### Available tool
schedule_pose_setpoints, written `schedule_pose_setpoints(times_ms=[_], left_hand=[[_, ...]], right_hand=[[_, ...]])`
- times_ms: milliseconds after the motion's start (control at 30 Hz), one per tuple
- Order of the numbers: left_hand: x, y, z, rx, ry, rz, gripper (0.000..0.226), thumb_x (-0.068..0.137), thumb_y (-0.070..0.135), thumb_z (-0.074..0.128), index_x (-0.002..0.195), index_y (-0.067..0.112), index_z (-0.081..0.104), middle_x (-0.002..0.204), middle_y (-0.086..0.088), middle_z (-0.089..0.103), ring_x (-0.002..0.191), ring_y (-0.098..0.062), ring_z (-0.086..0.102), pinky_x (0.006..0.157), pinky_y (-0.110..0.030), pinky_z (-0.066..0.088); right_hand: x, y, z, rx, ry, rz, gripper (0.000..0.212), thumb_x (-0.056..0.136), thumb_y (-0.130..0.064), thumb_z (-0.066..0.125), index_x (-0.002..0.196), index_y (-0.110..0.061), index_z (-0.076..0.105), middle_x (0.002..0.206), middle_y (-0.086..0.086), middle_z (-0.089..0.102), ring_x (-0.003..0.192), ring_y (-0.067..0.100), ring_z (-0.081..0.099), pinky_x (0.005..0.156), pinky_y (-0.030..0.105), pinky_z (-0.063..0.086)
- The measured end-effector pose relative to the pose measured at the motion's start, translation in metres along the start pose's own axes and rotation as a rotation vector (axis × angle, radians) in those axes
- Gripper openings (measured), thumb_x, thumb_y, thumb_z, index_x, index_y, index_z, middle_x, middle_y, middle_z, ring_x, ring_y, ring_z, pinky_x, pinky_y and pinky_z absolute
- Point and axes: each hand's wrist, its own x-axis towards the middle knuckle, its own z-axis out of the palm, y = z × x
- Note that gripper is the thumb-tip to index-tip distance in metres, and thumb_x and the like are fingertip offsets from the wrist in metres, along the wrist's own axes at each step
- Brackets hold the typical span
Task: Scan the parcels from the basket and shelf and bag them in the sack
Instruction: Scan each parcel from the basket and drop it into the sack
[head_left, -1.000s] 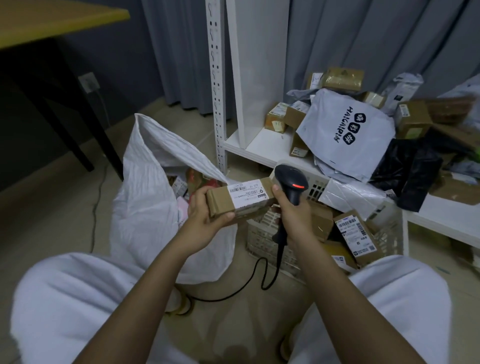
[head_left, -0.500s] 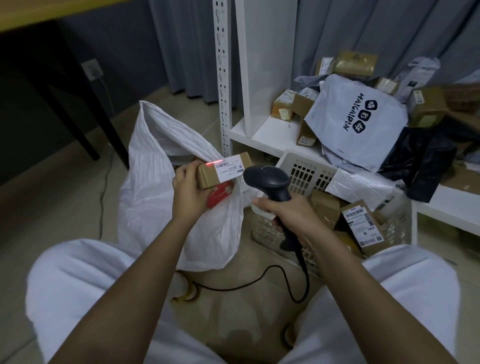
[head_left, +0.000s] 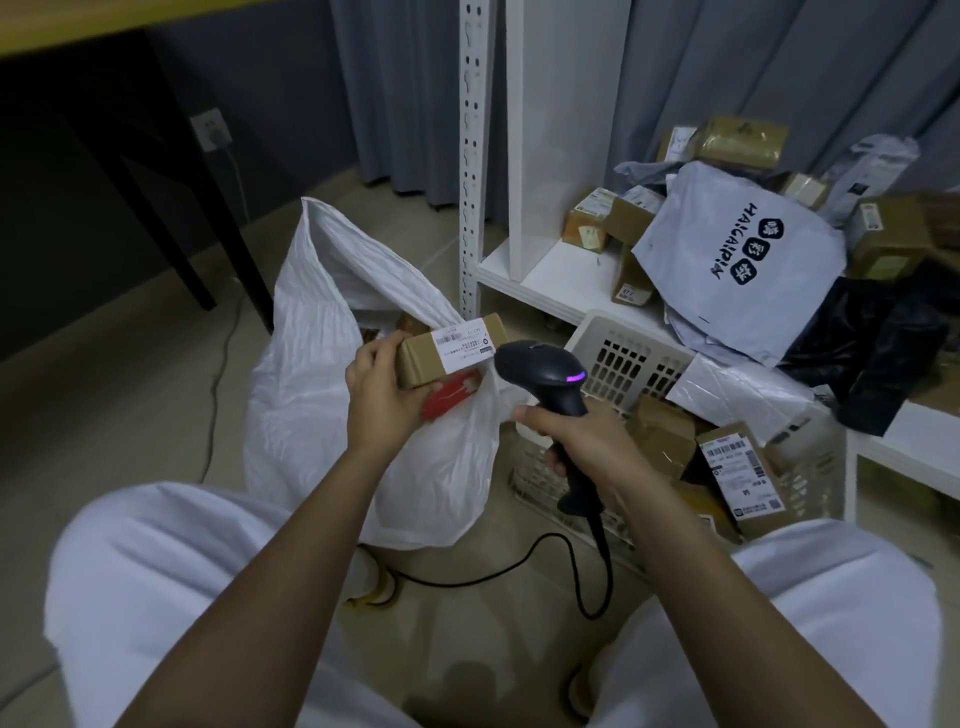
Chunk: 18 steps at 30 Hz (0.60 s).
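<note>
My left hand (head_left: 382, 392) grips a small brown cardboard parcel (head_left: 447, 351) with a white barcode label, held over the open mouth of the white woven sack (head_left: 322, 374). Just to its right, my right hand (head_left: 587, 447) grips the handle of a black barcode scanner (head_left: 543, 371), whose head points at the parcel's label and shows a purple light. A red item shows inside the sack below the parcel. The white plastic basket (head_left: 623, 353) to the right holds several labelled boxes. The low white shelf (head_left: 550, 280) behind it carries a heap of boxes and mailer bags.
The scanner's black cable (head_left: 524, 564) loops on the floor between my knees. A grey printed mailer bag (head_left: 737, 270) and a black bag (head_left: 878, 358) overhang the basket. A white perforated shelf post (head_left: 472, 156) stands behind the sack. A dark table leg (head_left: 171, 208) is at far left.
My left hand carried the parcel left from in front of the basket to above the sack. The red scan line on its label has gone and the scanner's light has turned purple.
</note>
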Motion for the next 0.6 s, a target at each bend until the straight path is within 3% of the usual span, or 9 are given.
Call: schedule_pose_setpoints(times_ms=[100,200,300,433,500,567,600], left_hand=[[-0.006,-0.011,-0.009,0.092,0.098,-0.077,0.061,0.074,0.032,0.08,0.127,0.021,0.053,0.129,-0.009,0.044,0.12,-0.029,0.033,0.091,-0.029,0.033],[-0.007,-0.032,-0.016,0.15,0.174,-0.171,0.059,0.073,0.028,0.082,0.125,0.019,0.054,0.128,-0.012,0.042,0.114,-0.034,0.042,0.087,-0.037,0.041],[0.0,-0.055,-0.017,0.206,0.116,-0.218,0.054,0.075,0.026,0.08,0.122,0.017,0.053,0.126,-0.013,0.041,0.104,-0.035,0.052,0.077,-0.039,0.047],[0.03,-0.066,-0.003,0.324,0.027,-0.162,0.044,0.079,0.02,0.074,0.117,0.014,0.053,0.121,-0.013,0.041,0.101,-0.036,0.051,0.068,-0.036,0.041],[0.054,-0.06,0.008,0.349,-0.004,-0.134,0.041,0.083,0.017,0.068,0.121,0.014,0.052,0.123,-0.013,0.039,0.106,-0.035,0.047,0.073,-0.038,0.043],[0.08,-0.058,0.023,0.305,-0.061,-0.153,0.044,0.088,0.015,0.06,0.13,0.014,0.047,0.134,-0.016,0.036,0.118,-0.036,0.042,0.089,-0.048,0.045],[0.091,-0.058,0.031,0.276,-0.14,-0.204,0.052,0.09,0.021,0.056,0.139,0.017,0.039,0.144,-0.016,0.029,0.126,-0.036,0.038,0.101,-0.049,0.039]], right_hand=[[0.011,0.006,0.004,0.086,0.051,0.034,0.026,0.079,-0.025,0.079,0.089,-0.007,0.063,0.07,0.011,0.055,0.046,0.014,0.048,0.043,0.025,0.041],[0.024,0.014,0.008,0.13,0.084,0.085,0.023,0.082,-0.021,0.075,0.089,-0.007,0.059,0.069,0.01,0.053,0.044,0.015,0.047,0.041,0.023,0.039],[0.04,0.023,0.014,0.149,0.103,0.125,0.019,0.085,-0.018,0.072,0.086,-0.006,0.058,0.065,0.01,0.052,0.043,0.016,0.045,0.042,0.026,0.038],[0.062,0.033,0.019,0.155,0.144,0.146,0.015,0.085,-0.019,0.072,0.084,-0.009,0.061,0.064,0.008,0.055,0.049,0.019,0.048,0.05,0.032,0.039],[0.07,0.034,0.018,0.143,0.151,0.158,0.014,0.085,-0.02,0.072,0.085,-0.01,0.062,0.066,0.008,0.057,0.053,0.02,0.051,0.053,0.033,0.04],[0.077,0.033,0.013,0.118,0.169,0.172,0.013,0.085,-0.021,0.071,0.085,-0.011,0.062,0.07,0.008,0.059,0.056,0.02,0.052,0.055,0.033,0.042],[0.079,0.032,0.01,0.108,0.178,0.18,0.014,0.085,-0.022,0.071,0.083,-0.011,0.062,0.07,0.008,0.059,0.056,0.02,0.053,0.056,0.033,0.042]])
